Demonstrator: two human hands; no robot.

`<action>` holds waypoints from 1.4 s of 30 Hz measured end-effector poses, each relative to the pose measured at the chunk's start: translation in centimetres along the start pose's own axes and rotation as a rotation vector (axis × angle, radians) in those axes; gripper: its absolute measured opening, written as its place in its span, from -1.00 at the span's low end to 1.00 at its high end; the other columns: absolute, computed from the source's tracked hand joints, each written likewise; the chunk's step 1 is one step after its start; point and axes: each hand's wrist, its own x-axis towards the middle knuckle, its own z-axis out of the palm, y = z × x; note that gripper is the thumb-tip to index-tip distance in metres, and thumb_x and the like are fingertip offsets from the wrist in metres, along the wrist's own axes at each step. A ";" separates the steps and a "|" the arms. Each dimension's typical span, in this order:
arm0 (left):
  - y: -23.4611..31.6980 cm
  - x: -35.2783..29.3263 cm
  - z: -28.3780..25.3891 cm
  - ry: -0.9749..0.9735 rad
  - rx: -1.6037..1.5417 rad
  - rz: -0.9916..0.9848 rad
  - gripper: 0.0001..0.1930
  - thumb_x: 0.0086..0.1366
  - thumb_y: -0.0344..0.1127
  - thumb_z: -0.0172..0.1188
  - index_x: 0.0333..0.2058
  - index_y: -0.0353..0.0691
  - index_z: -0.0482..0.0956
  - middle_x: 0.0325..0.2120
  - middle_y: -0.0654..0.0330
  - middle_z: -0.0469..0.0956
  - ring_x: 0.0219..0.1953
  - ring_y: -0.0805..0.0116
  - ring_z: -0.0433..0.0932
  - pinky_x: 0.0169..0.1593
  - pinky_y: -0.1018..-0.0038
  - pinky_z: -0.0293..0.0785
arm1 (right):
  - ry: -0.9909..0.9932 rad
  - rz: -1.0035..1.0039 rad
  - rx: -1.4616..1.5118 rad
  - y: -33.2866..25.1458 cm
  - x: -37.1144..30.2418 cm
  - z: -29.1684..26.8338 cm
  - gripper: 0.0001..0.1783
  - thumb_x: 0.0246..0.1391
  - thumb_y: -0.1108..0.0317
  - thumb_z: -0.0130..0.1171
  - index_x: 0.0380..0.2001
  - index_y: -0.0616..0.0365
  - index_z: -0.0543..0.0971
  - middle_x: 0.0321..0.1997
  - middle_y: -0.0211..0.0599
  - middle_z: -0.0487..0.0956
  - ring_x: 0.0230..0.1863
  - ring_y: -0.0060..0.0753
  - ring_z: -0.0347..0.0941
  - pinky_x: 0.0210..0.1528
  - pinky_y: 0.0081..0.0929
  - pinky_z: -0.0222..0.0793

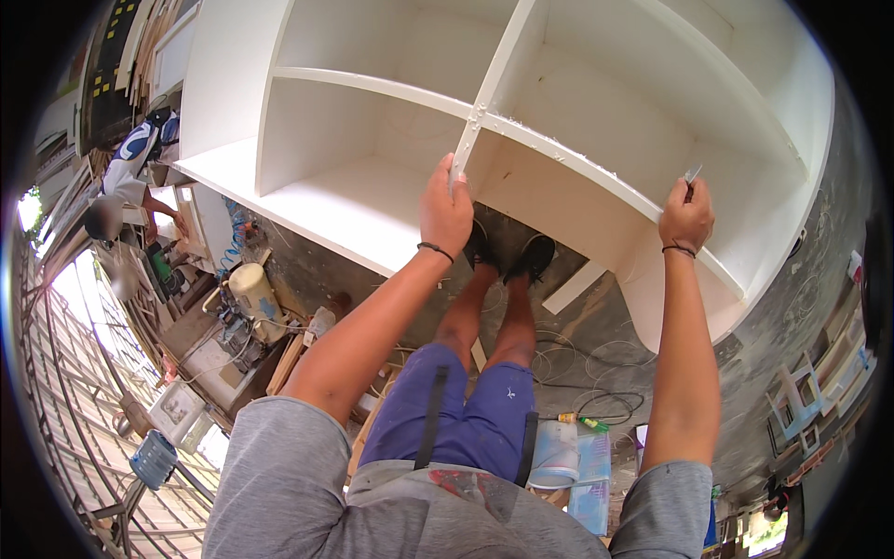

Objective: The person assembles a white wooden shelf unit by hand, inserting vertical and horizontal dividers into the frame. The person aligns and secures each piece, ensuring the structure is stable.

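Observation:
A large white cabinet (219,102) with open compartments stands in front of me. My left hand (448,207) is closed round the front edge of its upright divider (470,136), just below where the divider meets a shelf. My right hand (687,216) is closed round a small knife (692,174) whose thin, pale blade sticks up past the fingers; most of the handle is hidden. This hand is over the right part of the shelf edge (582,165); I cannot tell whether it touches. White shavings or crumbs cling along the shelf edge and the divider.
Cables (615,402) lie on the grey floor near my feet. A cream tank compressor (256,296) stands at the left, with a blue coiled hose (238,228) behind it. Another person (130,191) works at the far left. Wooden frames (796,401) lie at the right.

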 end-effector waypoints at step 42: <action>14.0 21.1 7.1 -0.129 0.398 0.120 -0.55 0.27 -0.12 0.08 0.01 -0.31 0.39 -0.17 -0.21 0.54 -0.07 -0.19 0.49 0.01 0.09 0.38 | -0.016 -0.016 -0.015 -0.2 0.5 -0.2 -0.88 0.07 0.30 0.07 -0.36 0.06 0.53 -0.43 -0.21 0.54 -0.38 -0.02 0.50 -0.34 -0.14 0.39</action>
